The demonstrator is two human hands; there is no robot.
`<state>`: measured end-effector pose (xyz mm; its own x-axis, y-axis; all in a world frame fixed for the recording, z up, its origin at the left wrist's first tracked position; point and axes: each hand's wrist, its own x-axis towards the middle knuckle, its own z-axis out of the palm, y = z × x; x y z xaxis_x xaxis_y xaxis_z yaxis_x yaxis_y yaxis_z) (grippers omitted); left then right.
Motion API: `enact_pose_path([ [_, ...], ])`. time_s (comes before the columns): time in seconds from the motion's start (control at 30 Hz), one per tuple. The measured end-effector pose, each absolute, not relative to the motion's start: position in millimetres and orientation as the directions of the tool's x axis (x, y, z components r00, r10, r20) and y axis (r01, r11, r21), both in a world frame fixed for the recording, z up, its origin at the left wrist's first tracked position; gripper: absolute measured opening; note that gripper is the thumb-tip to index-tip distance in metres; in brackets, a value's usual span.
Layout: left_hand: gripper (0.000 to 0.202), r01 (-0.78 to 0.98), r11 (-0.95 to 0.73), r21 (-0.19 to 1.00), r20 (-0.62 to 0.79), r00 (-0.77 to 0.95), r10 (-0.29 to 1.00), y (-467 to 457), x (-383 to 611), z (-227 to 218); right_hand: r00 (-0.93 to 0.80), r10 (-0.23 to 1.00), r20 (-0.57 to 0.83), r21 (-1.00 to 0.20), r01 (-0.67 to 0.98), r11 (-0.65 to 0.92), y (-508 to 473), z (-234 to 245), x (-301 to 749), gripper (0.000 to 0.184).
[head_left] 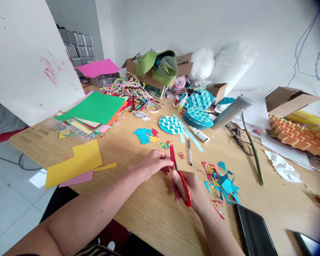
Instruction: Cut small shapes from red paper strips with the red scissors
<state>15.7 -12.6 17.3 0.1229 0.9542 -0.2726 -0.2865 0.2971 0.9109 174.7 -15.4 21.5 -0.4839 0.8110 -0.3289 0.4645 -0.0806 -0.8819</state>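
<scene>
Apparently cutting a red paper strip, pinched narrowly in the left hand above the wood-grained worktop, using red-handled scissors gripped in the right hand. Probably calls next for holding the strip steady and closing the scissors along it. Strewn nearby with paper confetti, a pen and multicoloured paper scraps, backed by a white wall.

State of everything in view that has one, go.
Scissors: in right hand, blade opening unclear
Red strip: pinched in left hand
White bottle: on its side
Pen: lying flat
Black phone: lying flat, dark
Scraps: loose heap
Cardboard box: open, flaps spread
</scene>
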Motion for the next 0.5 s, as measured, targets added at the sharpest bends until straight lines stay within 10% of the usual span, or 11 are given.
enact_pose_path([
  [0.5,0.016,-0.280,0.281,0.918,-0.259,0.115,0.959,-12.9,15.5,18.2,-0.511,0.799,-0.317,-0.886,0.460,-0.057,-16.3,25.7,174.3,0.051],
])
